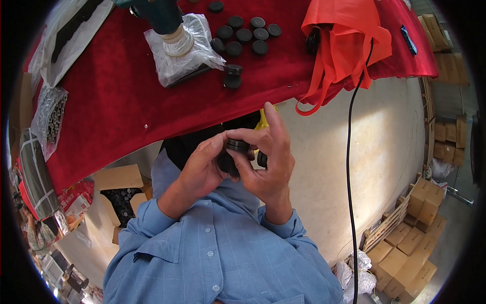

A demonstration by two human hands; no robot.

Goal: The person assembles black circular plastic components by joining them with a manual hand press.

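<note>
Just before the table edge, my two hands meet around small black round caps. A ribbed black cap (238, 146) sits between the fingers of my right hand (273, 164), whose index finger points up and away. Another dark round piece (226, 163) rests in my left hand (200, 164), against its palm and fingers. A third dark round piece (262, 159) shows beside the right palm. The fingers partly cover all of these, so I cannot tell whether they are joined. Several similar black caps (244, 35) lie on the red-covered table (116, 96).
A dark green machine (161, 15) stands on a plastic-wrapped base (177, 68). A red bag (349, 40) hangs over the table's right edge, beside a black cable (349, 167). An open carton (119, 178) of dark parts is at lower left. Stacked cartons (405, 253) stand at right.
</note>
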